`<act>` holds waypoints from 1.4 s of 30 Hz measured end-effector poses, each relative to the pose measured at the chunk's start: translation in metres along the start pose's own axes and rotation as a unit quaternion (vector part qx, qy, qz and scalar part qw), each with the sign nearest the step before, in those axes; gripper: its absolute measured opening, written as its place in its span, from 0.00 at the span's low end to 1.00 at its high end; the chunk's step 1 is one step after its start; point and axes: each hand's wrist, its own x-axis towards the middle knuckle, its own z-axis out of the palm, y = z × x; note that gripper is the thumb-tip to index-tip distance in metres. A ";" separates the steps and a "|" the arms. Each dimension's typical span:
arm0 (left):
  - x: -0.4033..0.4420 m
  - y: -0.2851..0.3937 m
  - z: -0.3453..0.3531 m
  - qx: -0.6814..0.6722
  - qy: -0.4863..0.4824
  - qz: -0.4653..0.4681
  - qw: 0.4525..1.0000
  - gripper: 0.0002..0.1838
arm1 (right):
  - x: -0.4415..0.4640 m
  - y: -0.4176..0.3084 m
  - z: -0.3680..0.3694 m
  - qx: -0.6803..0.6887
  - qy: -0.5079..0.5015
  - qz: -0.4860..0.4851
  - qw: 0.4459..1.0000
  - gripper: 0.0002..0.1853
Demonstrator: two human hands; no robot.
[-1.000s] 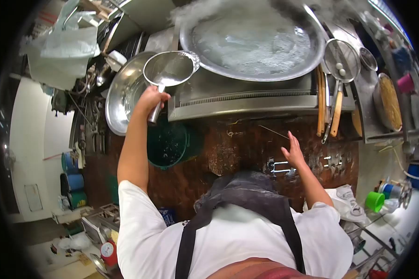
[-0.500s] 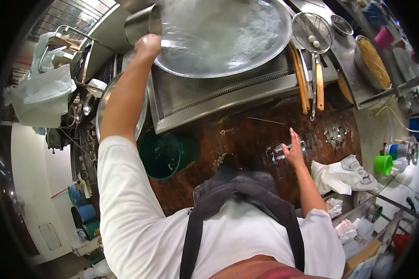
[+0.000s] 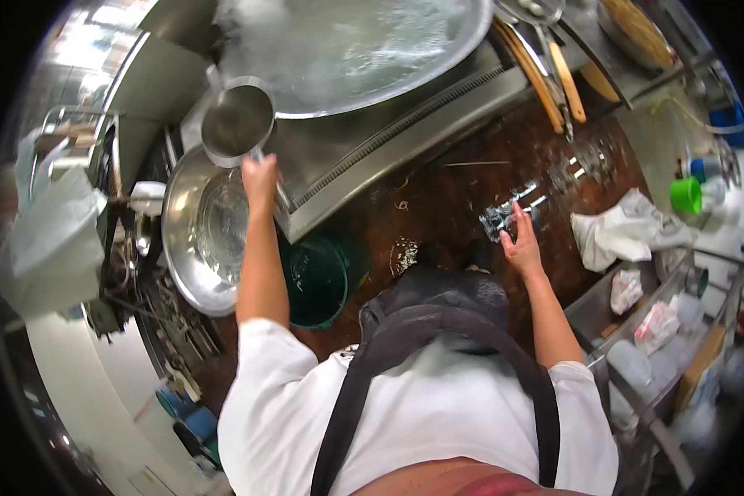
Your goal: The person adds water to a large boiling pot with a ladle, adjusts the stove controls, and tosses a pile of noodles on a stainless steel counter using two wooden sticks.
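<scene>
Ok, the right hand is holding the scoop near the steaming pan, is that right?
Wrong hand: the head view shows the left hand holding the scoop near the steaming pan; the right hand is empty.

Left hand reaches forward, clenched, while the right hand hovers uncurled.

- I wear a white shirt with short, loose sleeves.
- Over it sits my dark, creased apron, with two broad black straps.
- My left grip and right grip are bare.
</scene>
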 end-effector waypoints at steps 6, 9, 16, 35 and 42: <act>-0.063 -0.101 0.024 -0.138 -0.073 -0.171 0.973 0.05 | -0.038 0.006 0.015 0.001 0.030 0.060 0.998 0.37; -0.054 -0.152 0.033 -0.130 -0.103 -0.198 0.966 0.06 | -0.039 0.013 0.018 0.035 0.048 0.072 0.996 0.36; -0.094 -0.158 0.033 0.442 0.017 0.128 0.888 0.25 | -0.082 0.076 0.038 0.132 0.110 0.154 0.973 0.29; -0.155 -0.019 0.600 0.581 -0.240 0.525 0.573 0.24 | -0.154 0.436 0.208 0.290 0.283 0.334 0.851 0.21; -0.133 -0.059 0.630 0.571 -0.161 0.563 0.576 0.26 | -0.103 0.402 0.209 0.467 0.229 0.188 0.833 0.21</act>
